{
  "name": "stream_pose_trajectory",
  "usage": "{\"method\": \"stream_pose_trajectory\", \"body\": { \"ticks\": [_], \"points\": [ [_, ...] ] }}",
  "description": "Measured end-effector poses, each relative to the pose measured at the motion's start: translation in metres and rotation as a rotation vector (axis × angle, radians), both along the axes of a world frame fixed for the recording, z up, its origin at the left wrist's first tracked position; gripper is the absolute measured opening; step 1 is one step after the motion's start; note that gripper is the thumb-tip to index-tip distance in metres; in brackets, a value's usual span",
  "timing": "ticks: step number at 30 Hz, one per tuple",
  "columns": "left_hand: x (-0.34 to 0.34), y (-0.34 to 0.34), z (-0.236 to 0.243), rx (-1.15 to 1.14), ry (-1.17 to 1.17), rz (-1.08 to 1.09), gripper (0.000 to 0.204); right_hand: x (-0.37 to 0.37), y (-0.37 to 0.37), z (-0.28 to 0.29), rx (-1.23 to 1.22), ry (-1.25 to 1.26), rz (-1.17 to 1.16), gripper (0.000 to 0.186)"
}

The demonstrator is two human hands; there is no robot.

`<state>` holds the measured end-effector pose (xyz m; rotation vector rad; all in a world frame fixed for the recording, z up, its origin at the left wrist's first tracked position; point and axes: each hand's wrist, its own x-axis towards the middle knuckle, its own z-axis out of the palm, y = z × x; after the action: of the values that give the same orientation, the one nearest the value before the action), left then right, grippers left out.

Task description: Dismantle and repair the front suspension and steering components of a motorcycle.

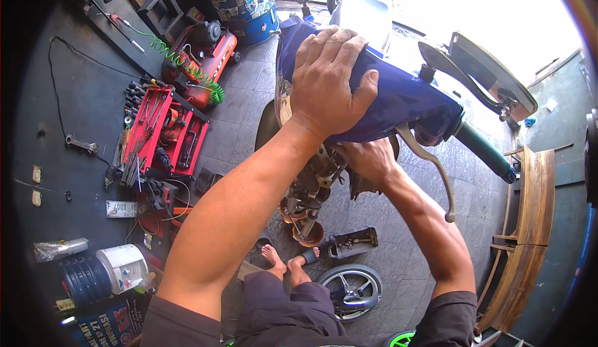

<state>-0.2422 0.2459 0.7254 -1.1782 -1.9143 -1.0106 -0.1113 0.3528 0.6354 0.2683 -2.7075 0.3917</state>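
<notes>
In front of me is a motorcycle's blue handlebar cover. My left hand lies on top of it, palm down, with the fingers stretched and the thumb apart. Beneath the cover's lower edge, my right hand reaches in among the exposed metal parts. Its fingertips are hidden there, so what they touch does not show. A metal hand lever curves down beside my right forearm. The dark green handlebar grip and a rear-view mirror extend to the right.
A red tool cart full of tools and a red air compressor stand at the left. Below the motorcycle, a spoked wheel and a dark box-shaped part lie near my feet. A wooden bench lines the right wall.
</notes>
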Motion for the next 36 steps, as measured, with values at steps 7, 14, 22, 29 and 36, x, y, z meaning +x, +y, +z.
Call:
{"method": "stream_pose_trajectory", "body": {
  "ticks": [7,14,22,29,36],
  "points": [
    [-0.004,0.001,0.000,0.039,-0.004,-0.022,0.048,0.008,-0.040,-0.018,-0.145,0.170,-0.274,0.030],
    [-0.002,0.000,-0.002,0.013,-0.024,-0.013,0.048,0.016,-0.043,-0.032,-0.499,0.226,-0.376,0.023],
    [0.000,0.003,0.000,0.023,0.002,-0.016,0.046,0.018,-0.074,-0.024,-0.404,0.338,-0.690,0.019],
    [-0.001,0.004,-0.003,0.030,-0.012,-0.013,0.048,0.039,-0.040,-0.060,-1.495,0.230,-0.455,0.026],
    [-0.002,0.001,0.001,0.012,0.012,0.006,0.046,0.026,-0.034,-0.043,-1.913,0.203,-0.409,0.028]
  ]
}}
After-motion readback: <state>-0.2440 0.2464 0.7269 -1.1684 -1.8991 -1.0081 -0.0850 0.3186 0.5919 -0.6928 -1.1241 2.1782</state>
